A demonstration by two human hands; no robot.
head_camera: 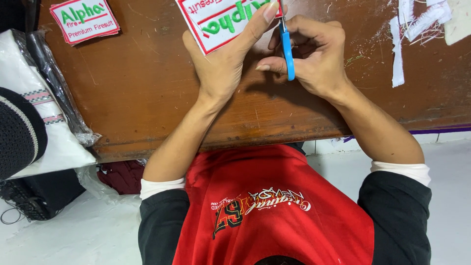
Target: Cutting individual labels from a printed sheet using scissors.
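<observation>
Head view looks down on the right hand (314, 59) closed around the blue-handled scissors (286, 46), fingers curled through and over the handle, blades pointing away toward the top edge of the picture where they run out of sight. Just beside it, the left hand (223, 59) pinches the embroidered patch (216, 19), a white piece with a red border and green lettering, thumb stretched along its lower edge and the other fingers hidden beneath it. The patch lies on the brown wooden table (147, 83), partly cut off by the frame, touching the scissors near the blades. Trimming cleanly seems to call for keeping the blades close against the red border and turning the patch with the left hand, not twisting the scissors. The thumb sits very near the cutting line, so it is at some risk. Farther out, a stack of matching patches (84, 20) rests at the far left, and white fabric scraps (417, 24) lie well apart to the right
</observation>
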